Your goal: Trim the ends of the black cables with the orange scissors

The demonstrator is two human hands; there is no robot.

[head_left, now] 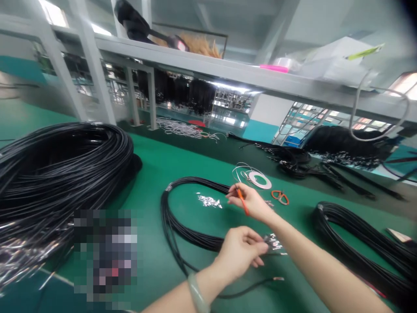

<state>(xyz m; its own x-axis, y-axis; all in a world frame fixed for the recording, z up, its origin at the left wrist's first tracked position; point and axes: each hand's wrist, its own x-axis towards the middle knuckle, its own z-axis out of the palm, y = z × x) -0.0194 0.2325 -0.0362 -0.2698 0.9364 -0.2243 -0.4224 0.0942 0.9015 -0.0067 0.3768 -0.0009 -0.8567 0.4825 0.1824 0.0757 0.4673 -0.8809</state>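
Past left hand (240, 248), cable tips (276, 243) rightward

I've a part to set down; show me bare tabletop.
Bare green tabletop lies between the big cable pile and middle coil, narrower between orange-handled pliers and right coil. Crowded: around left hand, right hand and silver bits.

Green tabletop (153, 156) spreads under my fingers (260, 248). Ahead and above them, pale raised shelf (195, 61) on white posts (93, 65). Beyond, white-and-teal wall section (269, 111). Far right of my fingers, bright window (407, 91); far up left, glaring window pane (54, 13).
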